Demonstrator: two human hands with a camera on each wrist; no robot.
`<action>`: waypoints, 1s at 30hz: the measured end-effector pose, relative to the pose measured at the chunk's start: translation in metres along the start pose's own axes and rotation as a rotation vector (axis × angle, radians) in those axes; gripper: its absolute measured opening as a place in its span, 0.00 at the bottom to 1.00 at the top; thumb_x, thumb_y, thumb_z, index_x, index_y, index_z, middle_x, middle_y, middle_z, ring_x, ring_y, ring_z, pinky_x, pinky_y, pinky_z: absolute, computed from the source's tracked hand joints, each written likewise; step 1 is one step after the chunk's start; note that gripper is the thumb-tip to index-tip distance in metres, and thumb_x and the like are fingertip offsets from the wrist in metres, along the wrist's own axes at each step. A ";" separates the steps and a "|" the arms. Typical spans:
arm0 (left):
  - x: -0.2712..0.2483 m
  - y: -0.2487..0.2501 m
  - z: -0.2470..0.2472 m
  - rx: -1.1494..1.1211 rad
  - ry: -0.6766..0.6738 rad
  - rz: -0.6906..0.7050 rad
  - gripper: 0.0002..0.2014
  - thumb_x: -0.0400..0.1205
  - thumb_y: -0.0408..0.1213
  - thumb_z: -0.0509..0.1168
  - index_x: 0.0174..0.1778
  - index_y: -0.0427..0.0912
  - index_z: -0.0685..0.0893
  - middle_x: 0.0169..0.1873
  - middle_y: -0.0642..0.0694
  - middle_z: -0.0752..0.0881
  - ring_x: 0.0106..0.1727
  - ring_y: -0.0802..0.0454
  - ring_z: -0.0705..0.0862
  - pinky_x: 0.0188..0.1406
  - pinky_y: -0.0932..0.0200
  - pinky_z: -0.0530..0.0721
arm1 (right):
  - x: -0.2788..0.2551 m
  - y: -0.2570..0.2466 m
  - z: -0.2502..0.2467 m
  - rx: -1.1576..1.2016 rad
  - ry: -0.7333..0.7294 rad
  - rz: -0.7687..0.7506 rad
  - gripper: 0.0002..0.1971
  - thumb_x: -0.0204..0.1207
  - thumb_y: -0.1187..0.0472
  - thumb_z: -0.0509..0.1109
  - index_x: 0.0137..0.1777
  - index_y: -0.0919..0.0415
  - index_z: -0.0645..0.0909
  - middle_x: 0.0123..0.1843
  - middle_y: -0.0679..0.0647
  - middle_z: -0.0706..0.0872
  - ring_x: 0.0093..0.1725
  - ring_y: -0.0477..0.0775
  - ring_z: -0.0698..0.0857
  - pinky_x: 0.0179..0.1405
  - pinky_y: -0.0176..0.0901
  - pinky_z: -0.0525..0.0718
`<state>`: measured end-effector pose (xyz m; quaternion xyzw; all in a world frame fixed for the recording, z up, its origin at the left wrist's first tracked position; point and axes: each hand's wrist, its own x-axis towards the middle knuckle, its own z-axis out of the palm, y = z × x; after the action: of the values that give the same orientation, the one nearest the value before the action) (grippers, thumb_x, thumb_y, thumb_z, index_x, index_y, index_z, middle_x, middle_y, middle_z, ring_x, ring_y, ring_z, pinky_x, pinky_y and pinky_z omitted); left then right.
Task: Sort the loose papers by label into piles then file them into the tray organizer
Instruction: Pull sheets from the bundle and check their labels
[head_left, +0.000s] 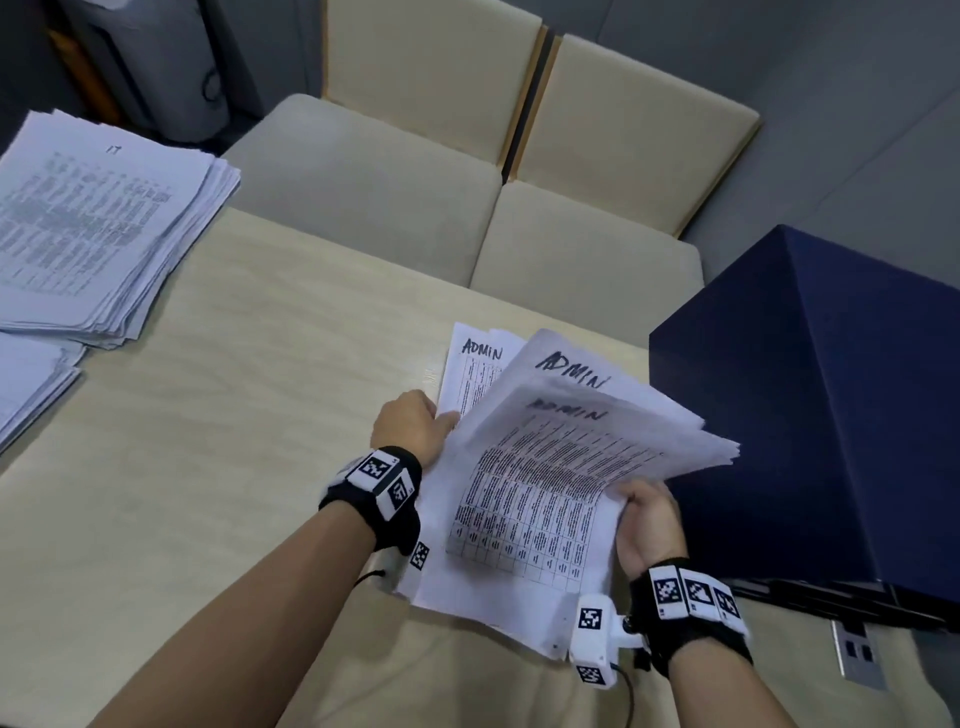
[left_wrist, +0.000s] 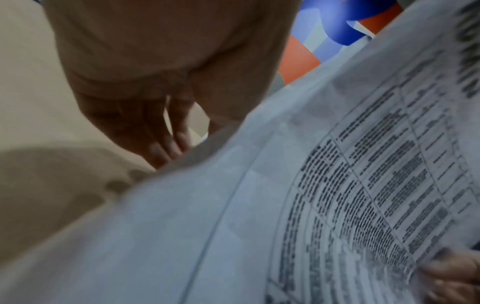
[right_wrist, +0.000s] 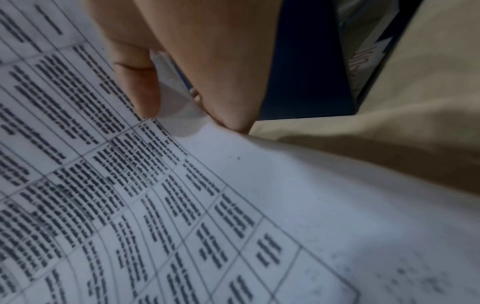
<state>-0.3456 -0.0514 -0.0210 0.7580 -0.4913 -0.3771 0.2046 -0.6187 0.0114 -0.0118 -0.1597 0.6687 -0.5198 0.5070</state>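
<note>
Beige table (head_left: 218, 395), right hand (head_left: 649, 525) grip pinching ADMIN papers (head_left: 561, 467), left hand (head_left: 410, 423) flat on them.

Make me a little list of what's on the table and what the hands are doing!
ADMIN papers: fanned bundle, partly lifted off the table
right hand: pinches the bundle's right edge
left hand: rests at the bundle's left side, grip hidden
IT pile: far left, untouched
blue box: right of the papers
</note>
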 end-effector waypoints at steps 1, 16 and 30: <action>-0.002 0.000 0.000 0.055 -0.023 0.019 0.16 0.80 0.47 0.72 0.32 0.43 0.78 0.29 0.46 0.81 0.36 0.42 0.80 0.34 0.57 0.76 | 0.001 0.003 -0.003 0.018 0.017 0.015 0.12 0.71 0.80 0.62 0.41 0.62 0.76 0.39 0.61 0.84 0.40 0.62 0.85 0.44 0.53 0.82; -0.052 0.040 -0.031 -0.664 -0.449 0.286 0.27 0.86 0.46 0.65 0.20 0.41 0.75 0.18 0.58 0.77 0.22 0.62 0.74 0.59 0.64 0.84 | -0.003 0.007 0.001 0.129 -0.085 0.055 0.11 0.67 0.75 0.69 0.48 0.67 0.86 0.43 0.57 0.92 0.45 0.60 0.89 0.49 0.48 0.87; -0.048 0.036 -0.014 -0.622 -0.334 0.162 0.27 0.91 0.56 0.43 0.58 0.49 0.87 0.36 0.56 0.89 0.39 0.60 0.87 0.40 0.65 0.78 | -0.017 -0.009 -0.016 0.163 -0.042 0.017 0.16 0.78 0.79 0.62 0.51 0.58 0.81 0.48 0.59 0.91 0.49 0.60 0.89 0.53 0.56 0.86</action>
<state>-0.3667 -0.0250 0.0299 0.5459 -0.4383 -0.6096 0.3717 -0.6281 0.0289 0.0035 -0.1231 0.6148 -0.5648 0.5366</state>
